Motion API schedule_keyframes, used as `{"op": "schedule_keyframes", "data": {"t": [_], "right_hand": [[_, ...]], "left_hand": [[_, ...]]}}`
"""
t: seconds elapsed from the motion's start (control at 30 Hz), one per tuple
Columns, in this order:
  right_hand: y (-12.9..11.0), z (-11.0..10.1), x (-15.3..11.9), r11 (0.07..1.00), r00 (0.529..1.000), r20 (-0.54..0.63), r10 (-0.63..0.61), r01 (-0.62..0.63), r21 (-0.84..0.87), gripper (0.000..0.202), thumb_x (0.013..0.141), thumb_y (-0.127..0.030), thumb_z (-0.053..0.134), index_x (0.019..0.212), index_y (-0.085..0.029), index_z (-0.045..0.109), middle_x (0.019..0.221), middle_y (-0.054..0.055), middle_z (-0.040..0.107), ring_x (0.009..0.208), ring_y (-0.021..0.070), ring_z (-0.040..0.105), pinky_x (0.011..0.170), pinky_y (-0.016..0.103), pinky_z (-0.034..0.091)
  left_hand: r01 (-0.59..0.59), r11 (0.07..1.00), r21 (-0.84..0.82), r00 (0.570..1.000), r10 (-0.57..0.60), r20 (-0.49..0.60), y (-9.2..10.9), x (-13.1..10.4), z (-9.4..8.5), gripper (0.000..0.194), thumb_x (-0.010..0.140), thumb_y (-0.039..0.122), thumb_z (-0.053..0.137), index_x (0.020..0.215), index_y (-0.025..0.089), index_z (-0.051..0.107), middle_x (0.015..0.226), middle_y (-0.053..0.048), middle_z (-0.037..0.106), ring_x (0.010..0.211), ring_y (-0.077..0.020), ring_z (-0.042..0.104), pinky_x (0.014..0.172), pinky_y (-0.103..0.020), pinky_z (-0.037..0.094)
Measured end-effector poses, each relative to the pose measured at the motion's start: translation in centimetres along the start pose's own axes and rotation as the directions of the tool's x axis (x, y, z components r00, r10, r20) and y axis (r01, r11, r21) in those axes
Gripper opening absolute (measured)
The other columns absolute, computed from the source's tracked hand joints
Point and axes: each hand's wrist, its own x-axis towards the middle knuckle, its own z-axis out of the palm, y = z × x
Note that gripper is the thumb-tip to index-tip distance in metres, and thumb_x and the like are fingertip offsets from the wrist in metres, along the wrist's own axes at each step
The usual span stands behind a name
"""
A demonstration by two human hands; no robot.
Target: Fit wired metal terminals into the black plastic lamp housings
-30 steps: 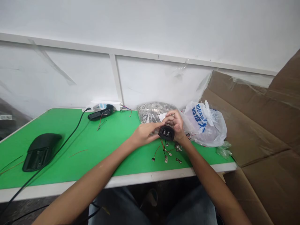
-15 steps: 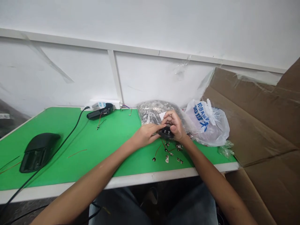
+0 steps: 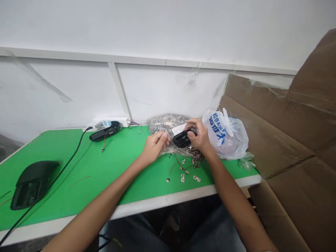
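Observation:
My right hand grips a black plastic housing by its right end, thumb in front. The housing is tilted, with its hollow battery compartment facing me. Just left of it, apart from the housing, my left hand has its thumb and fingers pinched together; whatever they hold is too small to make out. Below both hands lie several metal battery contacts, some with thin red wires. Behind the hands rests a clear bag full of small metal parts, with a white label.
A similar black housing lies on the green tabletop at left. Another wired housing leans by the white power strip. A black cable crosses the left side. A white plastic bag and cardboard stand at right.
My left hand has come away from the housing toward the left. My right hand has lifted the housing slightly and turned its compartment more toward me. The view has shifted a little right.

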Motion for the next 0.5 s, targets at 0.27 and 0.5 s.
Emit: {"op": "schedule_keyframes", "data": {"t": [0.27,0.5], "right_hand": [[0.3,0.4,0.3,0.838,0.921,0.224,-0.319,0.385,-0.388,0.048,0.106,-0.062,0.039,0.113,-0.022,0.063,0.092,0.008,0.074,0.084,0.0238,0.071,0.079,0.039,0.056],[-0.8,1.3,0.8,0.882,0.950,-0.135,-0.282,0.201,-0.426,0.016,0.104,-0.035,0.053,0.109,-0.022,0.061,0.107,0.011,0.070,0.103,0.0249,0.067,0.086,0.041,0.056]], "left_hand": [[0.334,0.935,-0.124,0.920,-0.294,0.260,1.7,0.1,0.8,0.072,0.090,0.081,0.050,0.054,0.019,0.048,0.044,0.005,0.035,0.042,-0.0070,0.027,0.044,-0.024,0.018],[0.469,0.787,-0.400,0.883,-0.424,0.202,0.5,0.8,0.5,0.057,0.080,0.068,0.076,0.088,0.013,0.066,0.071,-0.006,0.073,0.043,-0.0063,0.051,0.042,-0.018,0.035]]}}
